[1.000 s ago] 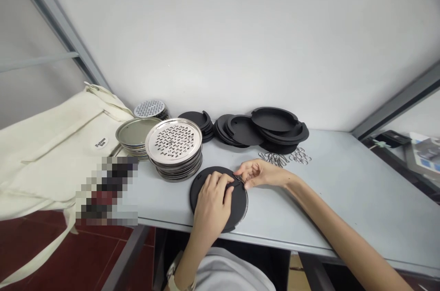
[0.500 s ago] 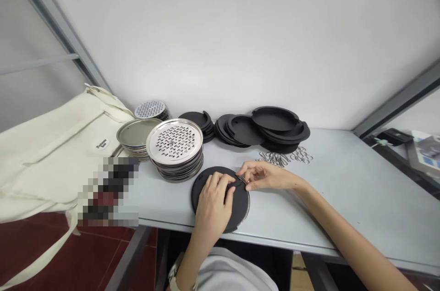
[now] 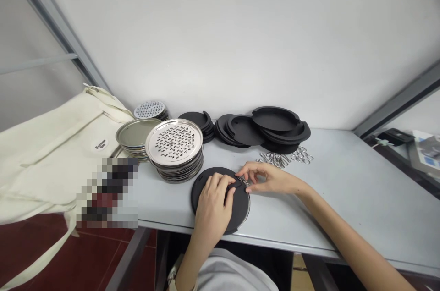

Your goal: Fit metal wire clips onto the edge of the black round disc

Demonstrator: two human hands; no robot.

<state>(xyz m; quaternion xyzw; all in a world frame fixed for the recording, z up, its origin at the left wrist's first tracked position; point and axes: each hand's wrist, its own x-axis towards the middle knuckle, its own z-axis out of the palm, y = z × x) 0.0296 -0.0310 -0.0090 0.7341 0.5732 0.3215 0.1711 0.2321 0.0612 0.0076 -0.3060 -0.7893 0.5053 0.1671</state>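
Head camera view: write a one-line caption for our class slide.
Left hand on a black disc, right hand at a small metal clip near its rim.

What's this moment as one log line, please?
left hand: on black disc | right hand: at metal clip | grater stack: behind-left of disc

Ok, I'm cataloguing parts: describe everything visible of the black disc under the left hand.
The black disc is round, matte, seemingly rubber, with a small mark at upper left and silvery edging at right. It lies flat on the table near its front, partly under the left hand; the right hand holds a metal clip at the rim.
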